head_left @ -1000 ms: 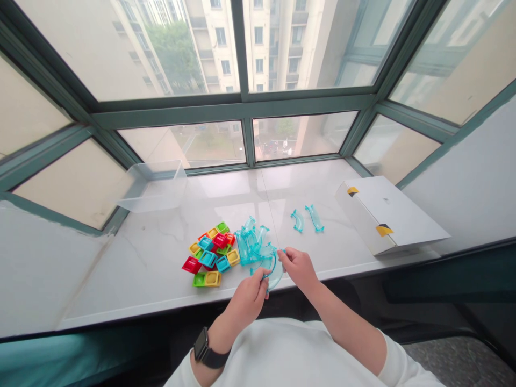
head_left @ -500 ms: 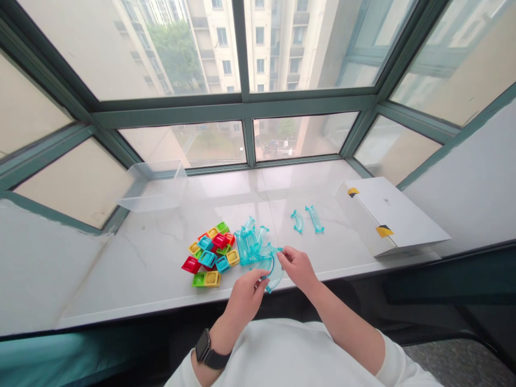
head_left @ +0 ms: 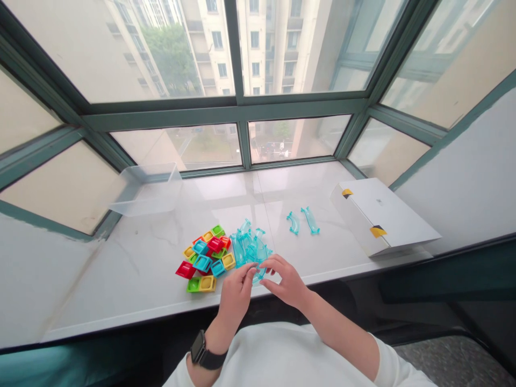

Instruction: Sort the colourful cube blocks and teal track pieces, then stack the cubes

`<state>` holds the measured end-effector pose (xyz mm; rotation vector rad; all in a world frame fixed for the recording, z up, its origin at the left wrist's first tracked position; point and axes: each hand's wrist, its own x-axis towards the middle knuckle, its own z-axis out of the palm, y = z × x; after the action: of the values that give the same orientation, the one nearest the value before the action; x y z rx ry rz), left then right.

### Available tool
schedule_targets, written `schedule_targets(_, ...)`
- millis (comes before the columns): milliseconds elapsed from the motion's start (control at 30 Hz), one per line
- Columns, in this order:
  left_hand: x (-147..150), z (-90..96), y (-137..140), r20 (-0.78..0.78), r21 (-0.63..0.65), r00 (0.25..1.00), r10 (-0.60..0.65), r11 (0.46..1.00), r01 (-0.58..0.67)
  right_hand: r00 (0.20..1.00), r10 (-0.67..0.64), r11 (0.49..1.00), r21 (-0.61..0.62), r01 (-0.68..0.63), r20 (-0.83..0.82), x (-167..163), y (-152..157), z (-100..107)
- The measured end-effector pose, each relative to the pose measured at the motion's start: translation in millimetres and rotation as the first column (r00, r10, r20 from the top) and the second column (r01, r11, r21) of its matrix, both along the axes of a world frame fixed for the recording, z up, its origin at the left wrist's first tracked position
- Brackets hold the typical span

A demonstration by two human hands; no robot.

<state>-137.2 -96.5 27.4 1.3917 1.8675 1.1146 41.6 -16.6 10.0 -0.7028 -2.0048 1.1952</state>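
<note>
Turquoise, see-through plastic forms the piece (head_left: 258, 276) between the two hands, near the heap of similar pieces (head_left: 250, 246) on the windowsill (head_left: 133, 274). The left hand's (head_left: 235, 295) grip pinches it; whether the right hand's (head_left: 288, 282) closes on it cannot be told. It looks light, stiff and slick, perhaps brittle, best taken by its rim.

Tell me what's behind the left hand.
Beyond the left hand, clear blue pieces and a yellow block show; whatever the hand covers cannot be seen.
</note>
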Motion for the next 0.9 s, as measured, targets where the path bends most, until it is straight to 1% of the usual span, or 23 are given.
schedule_targets(100, 1.6, -4.1, 3.1, -0.002, -0.012, 1.0, -0.03, 0.999, 0.03, 1.0, -0.019, 1.0, 0.016, 0.019, 0.007, 2.9, 2.2, -2.2)
schedule_targets(200, 3.7, -8.9, 9.4, 0.008, -0.029, 0.999, -0.052, 0.998, 0.053, 0.998, -0.057, 0.997, 0.048, 0.056, 0.02, 8.0, 4.8, -9.1)
schedule_targets(367, 13.0, -12.5, 29.2, 0.063, -0.042, 0.992, -0.111, 0.993, 0.114, 0.986, -0.162, 0.981, 0.113, 0.155, 0.05, 19.3, 10.8, -20.8)
schedule_targets(467, 23.4, -14.0, 46.6, 0.037, -0.05, 0.989, -0.141, 0.988, 0.143, 0.967, -0.252, 0.96, 0.136, 0.243, 0.049, 27.4, 16.7, -25.8)
schedule_targets(633, 44.5, -21.5, 82.0, -0.003, -0.045, 0.977, -0.215, 0.976, 0.215, 0.918, -0.394, 0.91, 0.157, 0.383, 0.042, 43.1, 33.0, -34.8)
schedule_targets(733, 56.2, -27.0, 105.4, -0.015, -0.035, 0.968, -0.251, 0.967, 0.251, 0.895, -0.444, 0.888, 0.154, 0.433, 0.04, 53.2, 47.8, -40.6)
schedule_targets(900, 69.6, -37.9, 144.6, -0.092, -0.028, 0.956, -0.279, 0.96, 0.278, 0.859, -0.507, 0.853, 0.185, 0.487, 0.077, 67.1, 79.7, -52.2)
